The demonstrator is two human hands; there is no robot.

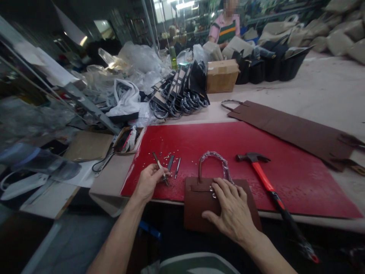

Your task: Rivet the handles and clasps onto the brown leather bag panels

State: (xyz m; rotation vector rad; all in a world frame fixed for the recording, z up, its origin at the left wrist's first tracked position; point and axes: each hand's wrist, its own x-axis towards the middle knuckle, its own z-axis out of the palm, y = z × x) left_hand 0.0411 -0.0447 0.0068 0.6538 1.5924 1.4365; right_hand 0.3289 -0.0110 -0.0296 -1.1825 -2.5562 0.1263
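Pinched in my left hand (148, 183) is a slim tool (160, 164) with a pale middle and dark ends, its exact kind unclear. My right hand (231, 205) lies flat with spread fingers on a brown handbag (196, 213), near the metal clasp (212, 191). The handbag overhangs the front edge of a red mat (182, 139), its handle (212, 153) wrapped in clear plastic. Beside my left hand rest a grey bar (170, 163), a thin metal rod (177, 168) and several tiny pale pieces. A claw hammer (264, 177) with a red and black grip lies right of the handbag.
A long brown bag panel (288, 127) with a handle stretches across the back right. Behind the mat stand several black wrapped-handle pieces (182, 89), a cardboard box (222, 76) and black bags (266, 62). A small open box (128, 140) sits left. A person (226, 28) is farther back.
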